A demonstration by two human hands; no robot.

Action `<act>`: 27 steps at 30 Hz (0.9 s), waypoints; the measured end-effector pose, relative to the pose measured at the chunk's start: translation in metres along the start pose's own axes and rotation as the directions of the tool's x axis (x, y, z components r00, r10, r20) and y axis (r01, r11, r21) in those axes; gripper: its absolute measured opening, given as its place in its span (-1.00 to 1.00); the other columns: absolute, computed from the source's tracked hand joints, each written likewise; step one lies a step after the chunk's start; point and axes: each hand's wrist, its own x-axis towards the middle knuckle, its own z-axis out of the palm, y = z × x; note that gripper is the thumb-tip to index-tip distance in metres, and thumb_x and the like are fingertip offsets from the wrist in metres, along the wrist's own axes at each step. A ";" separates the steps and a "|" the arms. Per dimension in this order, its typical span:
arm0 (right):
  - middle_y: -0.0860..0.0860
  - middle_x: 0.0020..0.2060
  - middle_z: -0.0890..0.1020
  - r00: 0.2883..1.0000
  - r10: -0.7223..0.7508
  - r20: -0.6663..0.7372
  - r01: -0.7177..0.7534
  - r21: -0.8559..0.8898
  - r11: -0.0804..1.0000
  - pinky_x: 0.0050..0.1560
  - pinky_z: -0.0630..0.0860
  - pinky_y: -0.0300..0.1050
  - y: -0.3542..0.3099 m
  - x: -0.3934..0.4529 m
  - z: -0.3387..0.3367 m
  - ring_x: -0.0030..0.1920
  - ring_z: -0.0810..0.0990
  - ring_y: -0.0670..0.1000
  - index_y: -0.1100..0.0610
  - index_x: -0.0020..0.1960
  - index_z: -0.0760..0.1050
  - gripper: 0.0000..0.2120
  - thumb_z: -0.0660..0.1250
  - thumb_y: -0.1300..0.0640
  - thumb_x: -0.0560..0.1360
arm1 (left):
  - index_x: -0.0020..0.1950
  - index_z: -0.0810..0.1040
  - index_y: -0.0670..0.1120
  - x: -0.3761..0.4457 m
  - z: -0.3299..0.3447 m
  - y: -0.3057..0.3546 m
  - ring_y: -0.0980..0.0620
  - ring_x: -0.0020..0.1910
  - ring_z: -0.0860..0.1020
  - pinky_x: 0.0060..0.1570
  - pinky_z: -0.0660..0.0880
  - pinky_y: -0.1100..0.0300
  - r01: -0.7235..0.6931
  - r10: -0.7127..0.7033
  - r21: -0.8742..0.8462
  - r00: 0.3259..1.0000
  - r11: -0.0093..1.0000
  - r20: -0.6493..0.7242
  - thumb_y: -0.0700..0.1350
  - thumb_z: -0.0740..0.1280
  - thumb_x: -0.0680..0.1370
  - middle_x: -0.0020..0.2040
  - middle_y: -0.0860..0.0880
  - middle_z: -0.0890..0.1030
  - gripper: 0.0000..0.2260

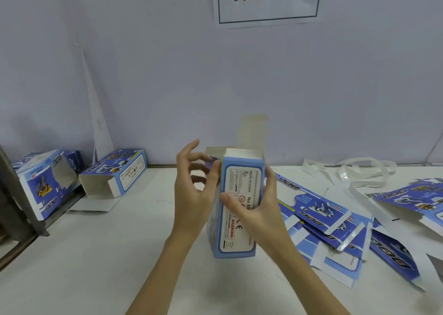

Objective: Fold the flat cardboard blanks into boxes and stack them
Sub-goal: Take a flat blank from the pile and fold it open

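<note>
A blue and white cardboard box [236,233] stands upright on the white table [119,254], its top flaps [251,132] raised. My right hand [256,209] grips its printed side, thumb across the label and fingers round the right edge. At the box's upper left corner my left hand [194,194] touches it, thumb against the edge and fingers spread behind. A heap of flat blue blanks [335,221] lies to the right. Two folded boxes lie at the left: one [115,173] with its open end toward me, another [45,182] at the table's edge.
White paper strips [354,170] lie tangled at the back right. A wall [167,75] with a paper sign [267,0] rises just behind the table. A dark metal frame [14,209] borders the left edge.
</note>
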 end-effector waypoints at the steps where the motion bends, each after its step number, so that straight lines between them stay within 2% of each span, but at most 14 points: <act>1: -0.17 0.08 0.72 0.999 0.027 0.021 -0.027 0.032 0.999 -0.12 0.68 -0.24 0.001 0.003 -0.008 0.07 0.74 -0.10 -0.38 0.44 0.16 -0.08 0.66 -0.21 0.29 | 0.52 0.34 0.07 0.001 -0.001 -0.003 0.09 0.18 0.59 -0.01 0.62 0.24 0.054 -0.054 -0.010 0.999 0.998 0.008 0.15 0.43 0.59 0.21 0.11 0.55 -0.45; 3: -0.04 0.09 0.75 0.996 0.062 0.069 -0.070 0.113 0.991 -0.12 0.71 -0.11 0.001 0.008 -0.019 0.10 0.75 0.02 -0.39 0.36 0.23 -0.20 0.67 -0.09 0.35 | 0.52 0.34 0.13 0.003 -0.006 -0.008 0.15 0.29 0.55 0.07 0.60 0.27 0.224 -0.222 -0.031 0.973 0.974 0.057 0.24 0.49 0.49 0.32 0.12 0.52 -0.34; 4: 0.00 0.11 0.75 0.994 0.060 0.086 -0.072 0.144 0.987 -0.10 0.72 -0.05 0.002 0.010 -0.024 0.12 0.75 0.06 -0.40 0.33 0.26 -0.27 0.63 -0.03 0.38 | 0.49 0.36 0.19 0.003 -0.009 -0.009 0.17 0.29 0.56 0.08 0.61 0.26 0.318 -0.310 -0.066 0.945 0.946 0.108 0.28 0.49 0.44 0.31 0.18 0.55 -0.33; 6: 0.00 0.11 0.75 0.995 0.031 0.098 -0.046 0.153 0.987 -0.07 0.72 -0.01 0.005 0.013 -0.030 0.14 0.74 0.09 -0.38 0.34 0.28 -0.36 0.53 0.03 0.46 | 0.35 0.44 0.25 0.003 -0.012 -0.014 0.18 0.17 0.66 -0.03 0.64 0.26 0.429 -0.395 -0.143 0.893 0.892 0.216 0.30 0.50 0.36 0.17 0.24 0.67 -0.40; 8: -0.07 0.14 0.73 0.996 -0.028 0.087 0.016 0.135 0.991 -0.07 0.72 -0.03 0.005 0.014 -0.031 0.16 0.74 0.07 -0.34 0.42 0.25 -0.41 0.45 0.03 0.55 | 0.26 0.48 0.21 0.000 -0.009 -0.017 0.17 0.04 0.71 -0.14 0.63 0.31 0.450 -0.414 -0.158 0.885 0.879 0.213 0.28 0.53 0.33 0.10 0.19 0.71 -0.44; 11: -0.24 0.24 0.62 0.993 -0.102 0.051 0.099 0.071 0.993 -0.11 0.72 -0.07 0.007 0.012 -0.025 0.22 0.70 0.01 -0.33 0.53 0.24 -0.42 0.39 -0.05 0.61 | 0.22 0.44 0.13 -0.007 0.000 -0.017 0.16 -0.04 0.72 -0.19 0.65 0.25 0.392 -0.387 -0.096 0.920 0.915 0.068 0.26 0.56 0.33 0.05 0.21 0.69 -0.43; 13: -0.20 0.38 0.53 0.992 -0.113 0.060 0.110 0.051 0.993 -0.08 0.74 0.04 0.008 0.010 -0.020 0.29 0.67 0.03 -0.32 0.58 0.20 -0.31 0.46 -0.06 0.57 | 0.17 0.39 0.18 -0.010 0.005 -0.016 0.13 -0.06 0.73 -0.22 0.67 0.21 0.316 -0.313 -0.058 0.949 0.947 0.044 0.25 0.55 0.38 0.05 0.20 0.68 -0.50; 15: -0.20 0.37 0.53 0.989 -0.144 0.041 0.142 0.041 0.989 -0.07 0.74 0.06 0.008 0.009 -0.020 0.29 0.67 0.02 -0.24 0.60 0.19 -0.27 0.49 0.02 0.56 | 0.11 0.37 0.21 -0.011 0.006 -0.015 0.02 -0.07 0.75 -0.24 0.68 0.17 0.287 -0.277 -0.140 0.957 0.947 0.090 0.20 0.49 0.49 0.07 0.09 0.70 -0.64; 18: -0.19 0.31 0.58 0.983 -0.185 0.018 0.181 0.129 0.975 -0.07 0.72 -0.07 0.006 0.010 -0.028 0.33 0.63 0.00 -0.15 0.53 0.28 -0.43 0.43 0.11 0.62 | 0.10 0.39 0.17 -0.010 0.002 -0.011 -0.17 -0.01 0.74 -0.20 0.70 0.06 0.380 -0.314 -0.333 0.920 0.863 0.236 0.22 0.37 0.56 0.16 -0.06 0.69 -0.74; 21: -0.03 0.36 0.55 0.993 -0.121 0.014 0.114 0.246 0.963 -0.05 0.73 0.10 0.004 0.013 -0.038 0.34 0.62 0.19 -0.15 0.45 0.35 -0.52 0.37 0.10 0.59 | 0.30 0.41 0.18 -0.008 0.000 -0.008 -0.23 0.10 0.71 -0.10 0.71 -0.04 0.399 -0.288 -0.386 0.905 0.832 0.314 0.17 0.38 0.60 0.30 -0.10 0.63 -0.68; 23: 0.05 0.38 0.54 0.994 -0.111 0.010 0.104 0.253 0.962 -0.05 0.73 0.15 0.001 0.014 -0.041 0.33 0.63 0.20 -0.14 0.43 0.37 -0.59 0.35 0.08 0.63 | 0.45 0.39 0.16 -0.007 -0.001 -0.008 -0.22 0.20 0.68 -0.03 0.71 -0.06 0.411 -0.264 -0.398 0.889 0.820 0.374 0.15 0.36 0.63 0.37 -0.08 0.59 -0.60; 25: -0.05 0.33 0.59 0.992 -0.128 -0.019 0.129 0.218 0.967 -0.09 0.74 0.10 -0.003 0.016 -0.042 0.33 0.64 0.12 -0.15 0.38 0.41 -0.70 0.33 0.01 0.67 | 0.46 0.41 0.14 -0.006 -0.004 -0.008 -0.19 0.22 0.68 -0.02 0.70 -0.01 0.429 -0.259 -0.411 0.876 0.805 0.407 0.13 0.36 0.65 0.40 -0.05 0.59 -0.60; 27: -0.18 0.24 0.63 0.989 -0.134 -0.058 0.142 0.175 0.974 -0.12 0.74 0.07 -0.005 0.017 -0.043 0.28 0.67 0.06 -0.11 0.33 0.46 -0.70 0.33 -0.06 0.62 | 0.42 0.43 0.11 -0.006 -0.006 -0.009 -0.15 0.22 0.68 -0.03 0.70 0.00 0.431 -0.243 -0.435 0.873 0.790 0.423 0.13 0.38 0.65 0.38 0.00 0.60 -0.63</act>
